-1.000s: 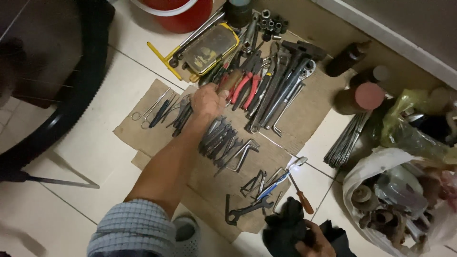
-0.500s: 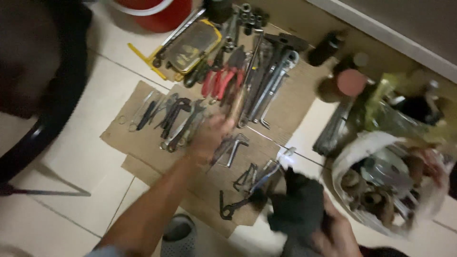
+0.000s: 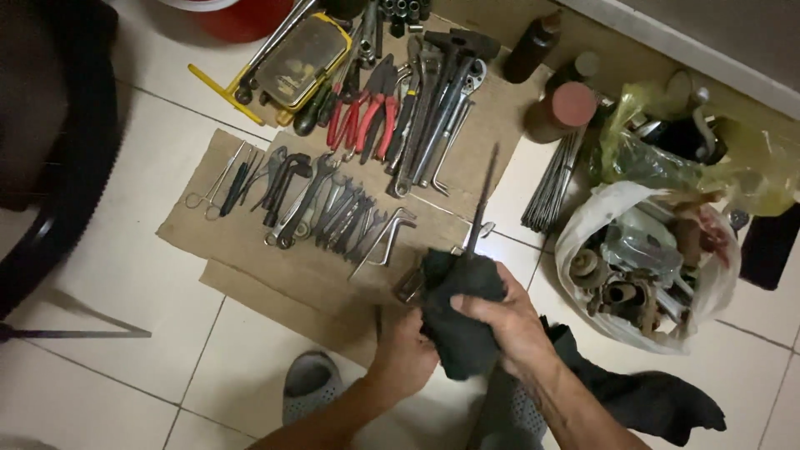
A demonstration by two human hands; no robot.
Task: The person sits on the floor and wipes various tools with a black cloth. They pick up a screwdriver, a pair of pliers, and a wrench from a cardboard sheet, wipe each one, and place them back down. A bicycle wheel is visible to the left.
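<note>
Both my hands meet low in the middle over a black rag (image 3: 454,287). My right hand (image 3: 510,321) grips the rag, which is wrapped around a long thin dark metal tool (image 3: 482,200) whose tip points up and away. My left hand (image 3: 406,354) closes on the lower part of the rag, where the tool's handle end is hidden. Just beyond, a row of spanners (image 3: 342,217) lies on a sheet of cardboard (image 3: 242,250).
Red-handled pliers (image 3: 367,112), large wrenches (image 3: 437,100) and a yellow-edged case (image 3: 304,54) lie further back. A white plastic bag of metal parts (image 3: 583,225) and a bundle of thin rods (image 3: 554,179) sit right. A black tyre (image 3: 79,167) curves at left. A grey slipper (image 3: 308,383) is below.
My left hand left the tools on the cardboard and came back with the long thin tool. Both hands now hold it inside the black rag.
</note>
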